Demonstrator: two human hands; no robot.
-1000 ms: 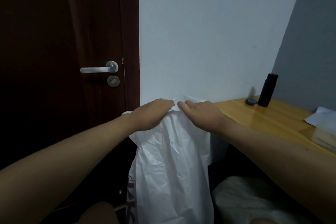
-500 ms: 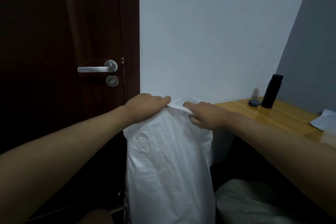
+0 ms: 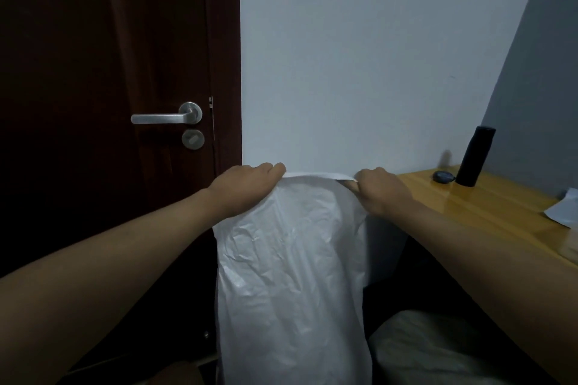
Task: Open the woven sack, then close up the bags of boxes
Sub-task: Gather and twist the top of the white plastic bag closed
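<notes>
1. One view only, from a camera worn on the person's head; no second view shares the scene.
2. It faces forward and slightly down, towards a white wall (image 3: 359,56) with a dark door (image 3: 103,72) on the left.
3. Wide-angle lens: both forearms enter from the lower corners and converge mid-frame.
4. Near range: the left hand (image 3: 247,186), the right hand (image 3: 380,189) and the white sack (image 3: 291,275) sit at arm's length, centred.
5. The near corner of the wooden surface (image 3: 488,203) shows at the right edge only.
</notes>
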